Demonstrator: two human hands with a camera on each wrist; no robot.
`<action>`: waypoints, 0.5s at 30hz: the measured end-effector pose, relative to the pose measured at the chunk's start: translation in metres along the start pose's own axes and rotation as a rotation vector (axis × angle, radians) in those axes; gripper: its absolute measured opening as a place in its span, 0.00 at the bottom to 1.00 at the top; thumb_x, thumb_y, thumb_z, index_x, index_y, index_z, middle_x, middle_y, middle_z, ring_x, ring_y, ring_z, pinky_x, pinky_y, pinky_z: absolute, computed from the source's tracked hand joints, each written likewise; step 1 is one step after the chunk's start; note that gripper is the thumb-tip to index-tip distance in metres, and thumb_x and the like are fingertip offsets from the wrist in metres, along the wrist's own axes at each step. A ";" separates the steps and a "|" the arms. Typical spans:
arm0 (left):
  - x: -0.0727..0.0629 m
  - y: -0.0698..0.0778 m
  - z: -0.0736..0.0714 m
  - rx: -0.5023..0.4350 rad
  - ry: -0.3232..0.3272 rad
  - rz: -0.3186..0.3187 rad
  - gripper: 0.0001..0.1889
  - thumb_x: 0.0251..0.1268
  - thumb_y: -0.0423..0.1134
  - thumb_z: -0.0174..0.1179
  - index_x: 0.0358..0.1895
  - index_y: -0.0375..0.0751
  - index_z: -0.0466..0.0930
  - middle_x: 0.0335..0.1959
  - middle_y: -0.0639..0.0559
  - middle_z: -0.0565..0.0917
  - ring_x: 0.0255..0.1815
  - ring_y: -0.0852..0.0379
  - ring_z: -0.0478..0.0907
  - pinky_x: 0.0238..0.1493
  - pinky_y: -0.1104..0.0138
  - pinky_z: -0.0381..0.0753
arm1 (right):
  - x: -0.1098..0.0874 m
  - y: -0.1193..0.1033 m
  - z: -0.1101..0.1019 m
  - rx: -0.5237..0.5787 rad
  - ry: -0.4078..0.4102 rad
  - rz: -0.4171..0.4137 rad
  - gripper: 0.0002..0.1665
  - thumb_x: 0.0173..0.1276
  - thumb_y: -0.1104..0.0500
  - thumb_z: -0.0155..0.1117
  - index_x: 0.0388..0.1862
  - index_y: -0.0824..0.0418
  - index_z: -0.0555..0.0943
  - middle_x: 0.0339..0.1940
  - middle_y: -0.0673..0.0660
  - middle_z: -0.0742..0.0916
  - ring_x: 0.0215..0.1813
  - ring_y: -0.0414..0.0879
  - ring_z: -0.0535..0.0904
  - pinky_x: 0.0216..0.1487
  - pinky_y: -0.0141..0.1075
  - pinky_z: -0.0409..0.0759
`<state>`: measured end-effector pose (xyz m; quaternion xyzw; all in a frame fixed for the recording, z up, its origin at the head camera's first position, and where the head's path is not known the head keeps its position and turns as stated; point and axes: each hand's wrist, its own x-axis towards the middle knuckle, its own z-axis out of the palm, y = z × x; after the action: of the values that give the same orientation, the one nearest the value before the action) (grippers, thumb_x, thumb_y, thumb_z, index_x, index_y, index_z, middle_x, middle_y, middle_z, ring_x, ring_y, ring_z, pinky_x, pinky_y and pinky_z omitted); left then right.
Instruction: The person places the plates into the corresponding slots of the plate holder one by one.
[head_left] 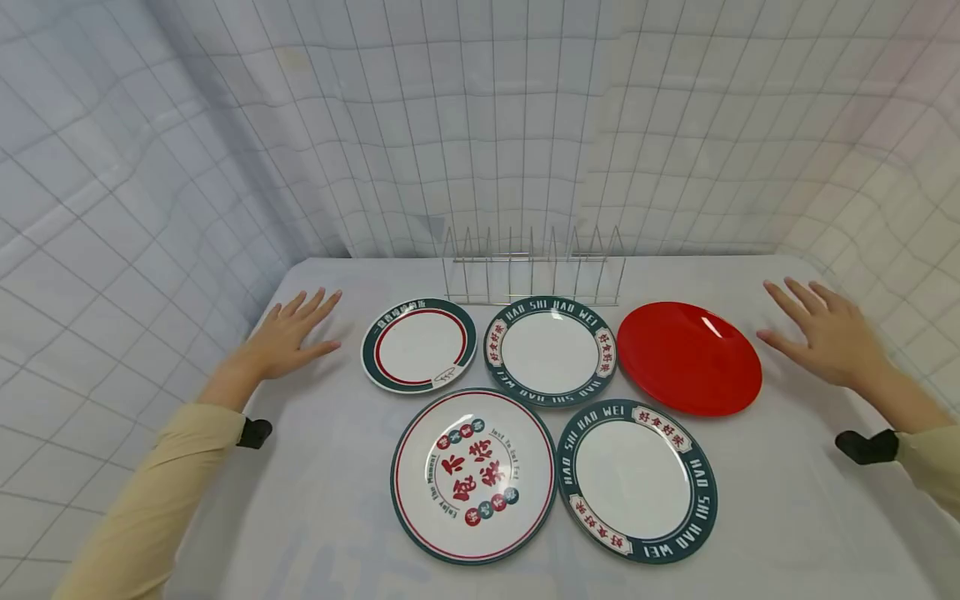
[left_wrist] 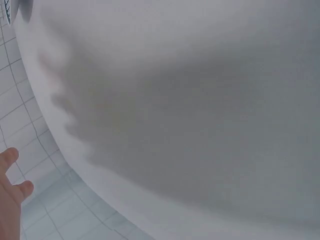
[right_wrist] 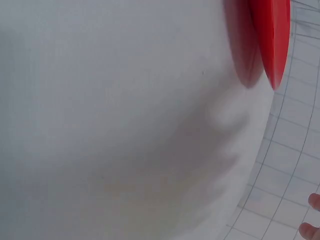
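Between the left hand [head_left: 292,337] and the right hand [head_left: 828,333], on the near side of the white surface [head_left: 315,517], there's a big white plate [head_left: 474,477] whose red lettering climbs toward the right-hand side. Right up against it, closer to the right hand, sits a lettered plate [head_left: 630,481], its two red panels lined up on a slant, near-left to far-right. They're all round, so I'm going by the print. Farther out, both hands are wide open, fingers fanned and pointing away and inward, gripping nothing. Just right of the left hand is a small plate [head_left: 421,346], lettering toward its far-left edge. Midway between the hands, the middle plate [head_left: 551,352] has one red panel facing each side. Just left of the right hand is a plain red plate [head_left: 689,358]. Beyond, a wire rack [head_left: 531,260] runs its long axis left to right, then grid-patterned cloth [head_left: 480,125].
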<state>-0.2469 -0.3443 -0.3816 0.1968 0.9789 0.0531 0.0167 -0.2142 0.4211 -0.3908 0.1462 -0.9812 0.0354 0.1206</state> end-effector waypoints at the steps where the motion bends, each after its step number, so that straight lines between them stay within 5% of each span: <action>1: 0.003 0.002 0.000 -0.012 0.005 0.002 0.42 0.69 0.62 0.48 0.78 0.61 0.36 0.78 0.37 0.47 0.76 0.29 0.44 0.69 0.31 0.42 | -0.001 -0.002 0.001 0.007 0.018 -0.004 0.46 0.69 0.41 0.54 0.79 0.48 0.47 0.73 0.70 0.63 0.69 0.74 0.56 0.61 0.74 0.57; 9: 0.027 0.019 0.004 -0.075 0.081 0.086 0.37 0.71 0.55 0.51 0.77 0.48 0.49 0.72 0.36 0.62 0.71 0.33 0.61 0.70 0.40 0.57 | -0.001 -0.033 -0.004 0.117 0.095 -0.006 0.42 0.67 0.50 0.60 0.77 0.49 0.56 0.63 0.73 0.73 0.59 0.70 0.66 0.48 0.71 0.71; 15: 0.049 0.038 -0.001 -0.171 0.081 0.065 0.34 0.71 0.53 0.52 0.76 0.48 0.54 0.71 0.38 0.66 0.70 0.36 0.63 0.69 0.41 0.60 | 0.000 -0.056 -0.010 0.192 0.083 0.004 0.40 0.69 0.51 0.59 0.77 0.50 0.56 0.59 0.71 0.76 0.55 0.65 0.70 0.37 0.64 0.80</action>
<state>-0.2770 -0.2904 -0.3774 0.2237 0.9638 0.1450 -0.0078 -0.1950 0.3683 -0.3797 0.1537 -0.9677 0.1357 0.1466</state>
